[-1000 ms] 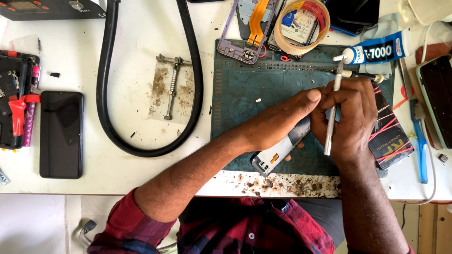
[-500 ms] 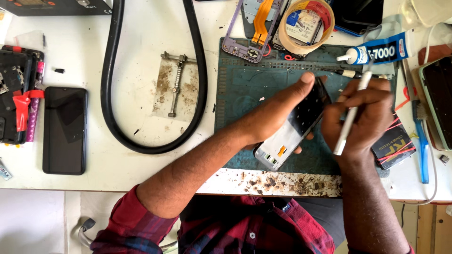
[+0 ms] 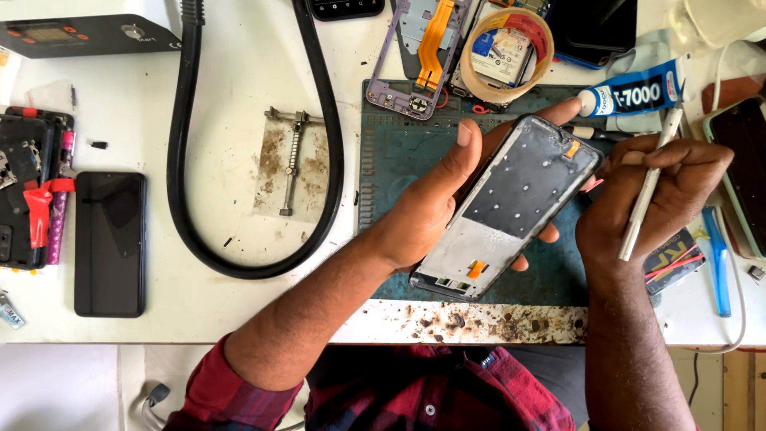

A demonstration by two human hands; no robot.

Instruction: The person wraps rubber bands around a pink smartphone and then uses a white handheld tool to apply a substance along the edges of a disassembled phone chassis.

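Observation:
My left hand holds a dark phone frame lifted above the green work mat, inner side up, with small orange flex parts showing at both ends. My thumb lies along its left edge and my fingers wrap beneath it. My right hand grips a white pen-shaped tool held slanted, its upper tip near a glue tube. The right hand sits just right of the frame's top corner.
A thick black hose loops over the white table. A black phone and an opened phone with red tape lie at left. A metal clamp, a purple frame, a tape roll and more phones surround the mat.
My left hand raised the phone frame off the mat and turned it inner side up. My right hand moved to the right with the white tool.

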